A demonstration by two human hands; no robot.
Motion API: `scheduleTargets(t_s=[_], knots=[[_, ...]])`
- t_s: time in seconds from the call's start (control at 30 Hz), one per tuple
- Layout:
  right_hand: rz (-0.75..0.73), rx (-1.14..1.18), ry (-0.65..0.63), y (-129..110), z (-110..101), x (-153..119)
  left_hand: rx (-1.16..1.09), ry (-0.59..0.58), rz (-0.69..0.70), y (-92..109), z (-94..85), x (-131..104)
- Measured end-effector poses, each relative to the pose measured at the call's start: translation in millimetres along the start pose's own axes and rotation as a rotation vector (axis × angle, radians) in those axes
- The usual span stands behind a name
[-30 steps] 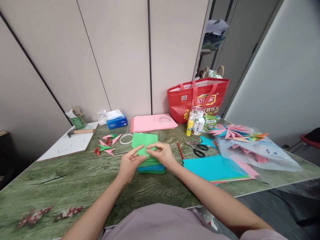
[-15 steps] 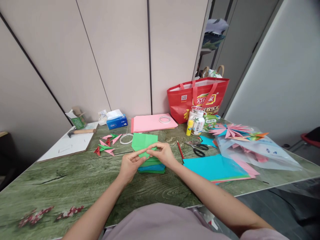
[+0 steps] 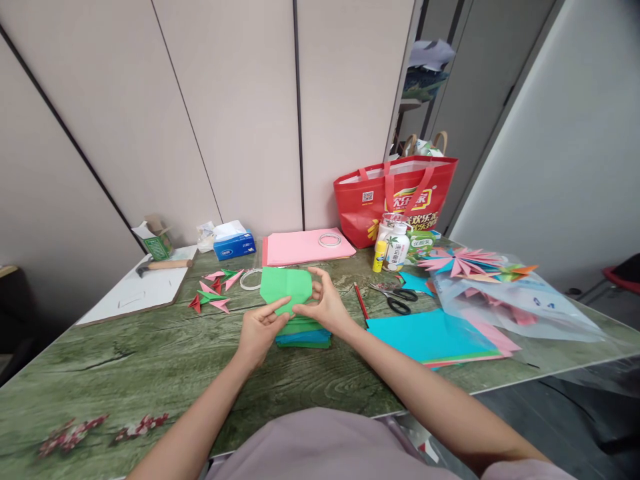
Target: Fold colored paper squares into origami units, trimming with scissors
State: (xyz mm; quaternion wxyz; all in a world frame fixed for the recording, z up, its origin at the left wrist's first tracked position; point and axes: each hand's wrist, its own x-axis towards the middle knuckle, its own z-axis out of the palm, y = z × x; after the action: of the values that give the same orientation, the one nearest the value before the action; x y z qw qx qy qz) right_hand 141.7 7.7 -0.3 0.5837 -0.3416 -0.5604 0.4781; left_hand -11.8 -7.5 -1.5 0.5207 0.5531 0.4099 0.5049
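Observation:
Both hands hold a folded sheet of green paper (image 3: 285, 285) above the table. My left hand (image 3: 257, 331) pinches its lower left edge, index finger stretched along the paper. My right hand (image 3: 327, 305) grips the lower right side, thumb in front and the fingers at the right edge. Beneath the hands lies a stack of green and blue paper (image 3: 304, 337), partly covered. Left of the paper is a white tape ring (image 3: 251, 279), and beyond it several small folded paper pieces (image 3: 213, 290) in pink, red and green.
Rightward lie a red pencil (image 3: 360, 300), scissors (image 3: 397, 298), blue sheets (image 3: 430, 333) and a plastic bag with paper stars (image 3: 515, 300). A glue stick (image 3: 379, 257), a white bottle (image 3: 397, 248) and a red bag (image 3: 360, 213) stand behind. Left are a tissue box (image 3: 235, 247) and a hammer (image 3: 163, 265).
My right hand's fingers have moved up and right to the paper's right edge. The paper's right corners now look folded or bent back. My left hand has barely moved.

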Motion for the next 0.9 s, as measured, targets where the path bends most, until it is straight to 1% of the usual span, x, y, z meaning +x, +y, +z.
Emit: scheduleTargets(t_s=[0.13, 0.23, 0.33, 0.4, 0.5, 0.7, 0.9], knots=[[0.078, -0.007, -0.036, 2, 1, 0, 0.055, 0.014, 0.034, 4, 1.5, -1], [0.099, -0.004, -0.077, 2, 1, -1, 0.099, 0.031, 0.063, 7, 2.9, -2], [0.1, 0.031, -0.069, 1, 3, -2, 0.124, 0.028, 0.095, 8, 3.1, -2], [0.134, 0.069, -0.078, 1, 3, -2, 0.127, 0.02, 0.103, 8, 2.6, -2], [0.197, 0.109, -0.107, 2, 1, 0, 0.133, 0.013, 0.098, 7, 1.9, -2], [0.221, 0.084, -0.15, 5, -5, 4, 0.168, 0.031, 0.094, 11, 2.4, -1], [0.269, 0.101, -0.131, 3, -6, 3, 0.146, 0.004, 0.009, 11, 0.9, 0]])
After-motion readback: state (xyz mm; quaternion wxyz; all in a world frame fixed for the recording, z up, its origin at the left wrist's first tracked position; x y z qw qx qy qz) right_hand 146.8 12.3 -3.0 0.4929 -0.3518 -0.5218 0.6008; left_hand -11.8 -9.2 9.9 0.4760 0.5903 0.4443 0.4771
